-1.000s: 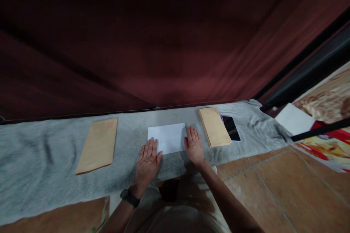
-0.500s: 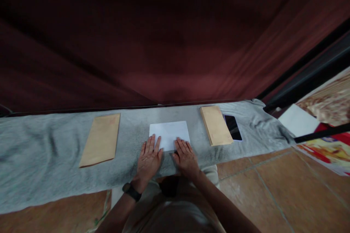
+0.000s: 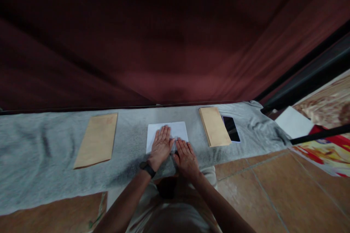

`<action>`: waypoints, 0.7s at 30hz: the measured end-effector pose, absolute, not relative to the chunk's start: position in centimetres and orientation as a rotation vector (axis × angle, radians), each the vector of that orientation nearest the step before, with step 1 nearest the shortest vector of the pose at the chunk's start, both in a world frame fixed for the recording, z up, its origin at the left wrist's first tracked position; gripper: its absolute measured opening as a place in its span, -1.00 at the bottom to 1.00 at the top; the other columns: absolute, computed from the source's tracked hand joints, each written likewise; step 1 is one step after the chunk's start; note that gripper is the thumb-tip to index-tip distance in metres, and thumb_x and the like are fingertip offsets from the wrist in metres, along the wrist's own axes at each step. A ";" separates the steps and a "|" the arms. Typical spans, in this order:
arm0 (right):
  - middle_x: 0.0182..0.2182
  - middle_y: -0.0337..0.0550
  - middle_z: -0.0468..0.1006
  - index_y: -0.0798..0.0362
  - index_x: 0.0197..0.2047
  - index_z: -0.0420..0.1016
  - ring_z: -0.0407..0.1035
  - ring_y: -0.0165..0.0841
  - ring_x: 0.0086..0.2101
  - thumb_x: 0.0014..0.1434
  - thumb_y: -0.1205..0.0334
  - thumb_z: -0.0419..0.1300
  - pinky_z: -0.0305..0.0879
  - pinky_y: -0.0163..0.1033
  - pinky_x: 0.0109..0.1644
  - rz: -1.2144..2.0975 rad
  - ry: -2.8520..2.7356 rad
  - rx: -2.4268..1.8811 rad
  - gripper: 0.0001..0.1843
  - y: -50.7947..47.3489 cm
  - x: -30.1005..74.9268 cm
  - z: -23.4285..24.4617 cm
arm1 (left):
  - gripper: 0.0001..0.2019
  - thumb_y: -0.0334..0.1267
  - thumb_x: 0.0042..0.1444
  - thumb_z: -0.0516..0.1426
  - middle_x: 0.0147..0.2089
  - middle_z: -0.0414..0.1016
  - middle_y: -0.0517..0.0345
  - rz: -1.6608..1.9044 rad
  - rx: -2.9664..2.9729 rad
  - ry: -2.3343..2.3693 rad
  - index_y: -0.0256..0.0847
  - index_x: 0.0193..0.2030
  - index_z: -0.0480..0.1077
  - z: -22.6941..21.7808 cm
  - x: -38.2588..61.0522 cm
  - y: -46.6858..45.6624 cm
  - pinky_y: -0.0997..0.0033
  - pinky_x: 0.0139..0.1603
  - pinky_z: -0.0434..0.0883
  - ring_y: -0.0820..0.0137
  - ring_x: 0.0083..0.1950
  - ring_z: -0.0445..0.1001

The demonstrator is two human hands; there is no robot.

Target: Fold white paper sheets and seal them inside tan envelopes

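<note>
A white sheet of paper (image 3: 153, 131), seemingly folded, lies on the grey cloth (image 3: 133, 131) in front of me. My left hand (image 3: 161, 145), with a dark watch on the wrist, rests flat across the middle of the paper, fingers stretched out. On the paper's near right edge lies my right hand (image 3: 186, 156), its fingers also stretched and flat. The hands are close together, the left thumb near the right fingertips. Part of the paper is hidden under them.
To the left lies a brown envelope (image 3: 97, 140). A stack of brown envelopes (image 3: 216, 125) is on the right, beside a dark phone (image 3: 231, 129). A dark red curtain (image 3: 169, 62) hangs behind. Beyond the cloth's right end are a white sheet (image 3: 294, 123) and a colourful printed package (image 3: 325, 151).
My left hand has slid right and forward, from the paper's near left corner onto its middle. The right hand has stayed nearly in place. The view has shifted slightly.
</note>
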State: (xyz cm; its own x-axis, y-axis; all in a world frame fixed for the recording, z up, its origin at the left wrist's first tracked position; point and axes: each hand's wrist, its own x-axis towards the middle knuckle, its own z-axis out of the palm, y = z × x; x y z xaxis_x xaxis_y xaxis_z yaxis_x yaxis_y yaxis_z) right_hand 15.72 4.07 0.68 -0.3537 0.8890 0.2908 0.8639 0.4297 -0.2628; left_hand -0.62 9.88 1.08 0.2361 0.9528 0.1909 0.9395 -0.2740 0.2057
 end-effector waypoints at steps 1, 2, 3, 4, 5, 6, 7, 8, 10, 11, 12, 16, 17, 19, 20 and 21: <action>0.37 0.07 0.29 0.18 0.46 0.16 0.18 -0.15 0.35 0.47 0.12 -0.02 0.02 0.05 0.47 0.093 -2.298 -1.494 -0.41 4.0 15.7 0.7 | -0.38 -0.11 0.42 -0.16 0.54 0.06 -0.20 0.428 2.427 1.875 -0.45 0.49 0.05 0.9 -0.8 10.2 -0.02 0.55 -0.05 0.15 0.58 -0.05; 0.38 0.07 0.29 0.18 0.46 0.17 0.18 -0.14 0.35 0.47 0.12 -0.02 0.02 0.05 0.47 0.093 -2.294 -1.494 -0.41 4.0 15.7 0.6 | -0.38 -0.09 0.42 -0.17 0.54 0.06 -0.19 0.428 2.425 1.883 -0.44 0.49 0.05 0.8 -1.1 10.5 -0.01 0.55 -0.05 0.15 0.58 -0.05; 0.38 0.08 0.29 0.18 0.46 0.16 0.18 -0.14 0.36 0.47 0.12 -0.02 0.03 0.05 0.46 0.093 -2.290 -1.492 -0.41 3.9 15.7 0.6 | -0.38 -0.09 0.42 -0.18 0.54 0.06 -0.18 0.432 2.421 1.892 -0.44 0.49 0.05 0.6 -1.4 10.7 0.00 0.55 -0.05 0.16 0.58 -0.05; 0.38 0.07 0.28 0.18 0.46 0.16 0.18 -0.14 0.36 0.47 0.12 -0.01 0.03 0.06 0.46 0.093 -2.286 -1.489 -0.41 3.9 15.7 0.5 | -0.38 -0.08 0.43 -0.19 0.54 0.06 -0.18 0.439 2.417 1.900 -0.43 0.50 0.04 0.5 -1.8 10.9 0.02 0.55 -0.04 0.17 0.58 -0.05; 0.38 0.07 0.28 0.17 0.47 0.16 0.18 -0.14 0.36 0.47 0.11 -0.01 0.04 0.06 0.46 0.094 -2.285 -1.485 -0.41 3.8 15.8 0.5 | -0.38 -0.09 0.43 -0.20 0.54 0.07 -0.18 0.449 2.409 1.912 -0.43 0.50 0.04 0.4 -2.1 11.0 0.02 0.55 -0.03 0.18 0.58 -0.04; 0.38 0.07 0.28 0.16 0.47 0.16 0.18 -0.14 0.36 0.47 0.11 -0.01 0.05 0.06 0.46 0.096 -2.286 -1.481 -0.40 3.8 15.8 0.5 | -0.38 -0.10 0.43 -0.20 0.53 0.07 -0.17 0.458 2.400 1.925 -0.42 0.50 0.03 0.3 -2.5 11.1 0.03 0.54 -0.02 0.19 0.57 -0.04; 0.38 0.06 0.28 0.16 0.46 0.17 0.18 -0.14 0.36 0.47 0.10 -0.02 0.06 0.07 0.45 0.100 -2.286 -1.481 -0.41 3.8 15.9 0.5 | -0.39 -0.11 0.43 -0.20 0.53 0.08 -0.17 0.465 2.391 1.937 -0.41 0.51 0.03 0.2 -2.8 11.2 0.03 0.54 -0.01 0.19 0.57 -0.03; 0.38 0.06 0.29 0.16 0.46 0.18 0.18 -0.14 0.35 0.47 0.11 -0.02 0.06 0.07 0.45 0.106 -2.284 -1.485 -0.42 4.0 15.9 0.5 | -0.39 -0.12 0.42 -0.21 0.53 0.10 -0.16 0.469 2.385 1.948 -0.39 0.51 0.02 0.2 -3.0 11.2 0.03 0.54 -0.01 0.20 0.57 -0.02; 0.37 0.04 0.31 0.16 0.44 0.21 0.19 -0.16 0.35 0.48 0.13 -0.05 0.06 0.07 0.45 0.118 -2.278 -1.501 -0.44 4.7 15.7 0.8 | -0.40 -0.13 0.42 -0.21 0.52 0.11 -0.15 0.472 2.382 1.962 -0.38 0.51 0.02 0.1 -3.3 11.3 0.04 0.54 0.00 0.21 0.57 0.00; 0.37 0.03 0.31 0.15 0.44 0.22 0.18 -0.17 0.36 0.48 0.14 -0.07 0.05 0.06 0.46 0.124 -2.275 -1.510 -0.45 5.2 15.5 1.0 | -0.40 -0.14 0.42 -0.21 0.52 0.11 -0.15 0.473 2.383 1.967 -0.37 0.51 0.02 0.2 -3.3 11.3 0.04 0.54 0.00 0.21 0.57 0.00; 0.37 0.01 0.31 0.14 0.44 0.21 0.17 -0.19 0.36 0.48 0.15 -0.09 0.05 0.05 0.46 0.130 -2.275 -1.518 -0.45 6.0 15.2 1.3 | -0.40 -0.15 0.42 -0.21 0.52 0.11 -0.15 0.473 2.387 1.967 -0.38 0.51 0.02 0.2 -3.3 11.4 0.04 0.54 0.00 0.21 0.56 0.00; 0.39 -0.04 0.27 0.10 0.45 0.21 0.13 -0.20 0.38 0.50 0.16 -0.11 0.02 0.05 0.47 0.148 -2.298 -1.506 -0.46 9.6 13.1 2.0 | -0.40 -0.18 0.41 -0.22 0.52 0.11 -0.17 0.434 2.400 1.954 -0.41 0.50 0.05 0.5 -3.4 11.3 0.02 0.53 0.01 0.19 0.57 0.00; 0.39 -0.04 0.27 0.11 0.44 0.23 0.14 -0.19 0.37 0.50 0.15 -0.11 0.02 0.05 0.47 0.155 -2.297 -1.508 -0.46 10.5 12.6 2.1 | -0.41 -0.21 0.40 -0.21 0.52 0.11 -0.17 0.419 2.404 1.949 -0.41 0.50 0.06 0.6 -3.4 11.3 0.02 0.53 0.01 0.19 0.57 -0.01; 0.38 -0.01 0.29 0.12 0.41 0.28 0.17 -0.19 0.36 0.50 0.15 -0.09 0.02 0.06 0.47 0.162 -2.306 -1.498 -0.48 11.9 11.7 1.9 | -0.41 -0.27 0.38 -0.20 0.53 0.11 -0.16 0.403 2.409 1.947 -0.41 0.50 0.06 0.6 -3.5 11.4 0.03 0.54 0.01 0.20 0.57 -0.02; 0.37 0.00 0.30 0.12 0.40 0.30 0.18 -0.19 0.36 0.50 0.15 -0.08 0.01 0.07 0.47 0.158 -2.310 -1.490 -0.49 12.3 11.4 1.7 | -0.41 -0.28 0.37 -0.20 0.53 0.10 -0.15 0.404 2.410 1.950 -0.40 0.50 0.06 0.6 -3.5 11.4 0.03 0.54 0.01 0.21 0.57 -0.03; 0.37 0.01 0.30 0.11 0.40 0.30 0.18 -0.19 0.36 0.50 0.15 -0.07 0.01 0.08 0.46 0.150 -2.314 -1.481 -0.50 12.7 11.3 1.4 | -0.41 -0.28 0.36 -0.19 0.53 0.10 -0.14 0.408 2.410 1.953 -0.40 0.50 0.05 0.5 -3.5 11.4 0.03 0.54 0.01 0.22 0.57 -0.02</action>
State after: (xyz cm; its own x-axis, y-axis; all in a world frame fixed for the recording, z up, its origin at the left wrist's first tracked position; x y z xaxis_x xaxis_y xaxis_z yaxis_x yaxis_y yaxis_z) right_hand 11.30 12.65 1.43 -0.3670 0.8920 0.2638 0.8506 0.4366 -0.2930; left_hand -3.53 11.41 0.51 0.1869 0.9633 0.1929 0.9599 -0.2209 0.1728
